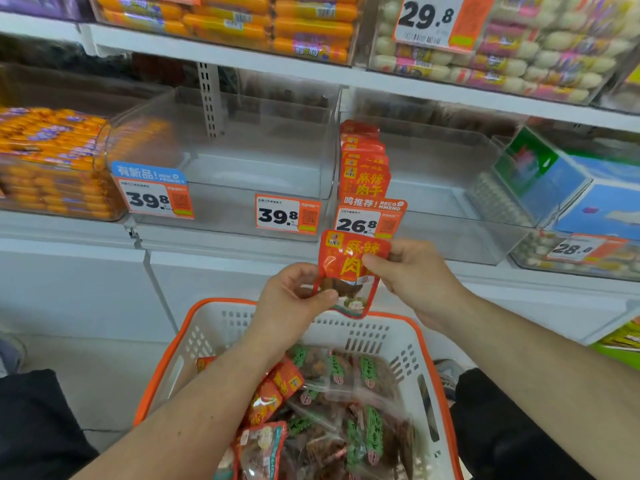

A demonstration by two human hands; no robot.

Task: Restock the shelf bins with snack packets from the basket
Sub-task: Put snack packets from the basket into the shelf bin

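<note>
Packet (349, 268) between both hands' grip

The shelf (69, 233) holds clear bins in a row. At its left end a bin (52, 188) is full of orange packs. The middle bin (242, 161) looks bare. The next bin (433, 202) has red packets (363, 168) standing at its left side. A blue box (561, 181) sits near the right end.
</note>
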